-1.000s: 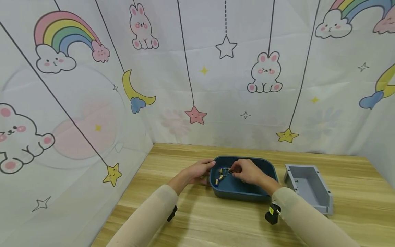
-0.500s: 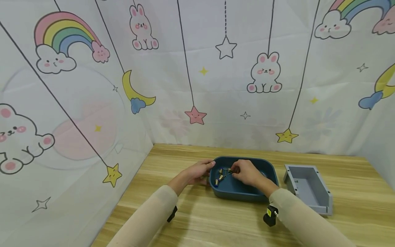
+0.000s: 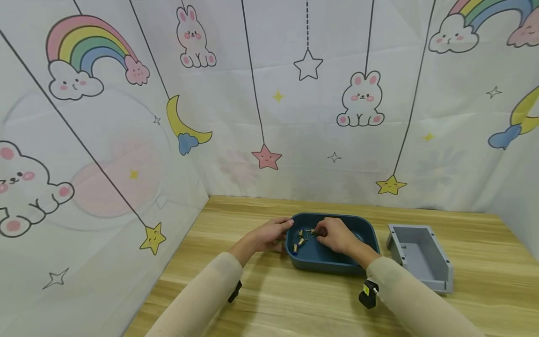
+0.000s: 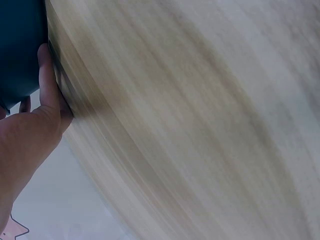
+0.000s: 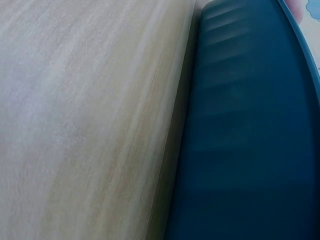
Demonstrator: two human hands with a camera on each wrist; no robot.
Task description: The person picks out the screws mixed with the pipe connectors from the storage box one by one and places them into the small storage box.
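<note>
A dark blue plastic bin (image 3: 332,267) stands on the wooden table. Its left end is gripped by my left hand (image 3: 269,235), thumb at the rim and fingers against the outer wall; the left wrist view shows the same hand (image 4: 35,117) on the bin (image 4: 20,47). Inside lie several small brass-coloured pieces (image 3: 301,242), one with a blue end (image 3: 295,249), and thin screw-like pieces (image 3: 307,235). My right hand (image 3: 337,235) reaches into the bin with curled fingers, pinching at a thin screw-like piece. Its fingertips are largely hidden.
A grey open-fronted tray (image 3: 448,276) lies to the right of the bin, near the right forearm. White cloth (image 3: 320,182) with cartoon prints hangs behind and to the left of the table (image 3: 273,304). Black cameras (image 3: 368,295) sit at the wrists.
The right forearm has shifted slightly to the left, and the right fingers have moved a little within the bin. The left hand and the bin have stayed in place.
</note>
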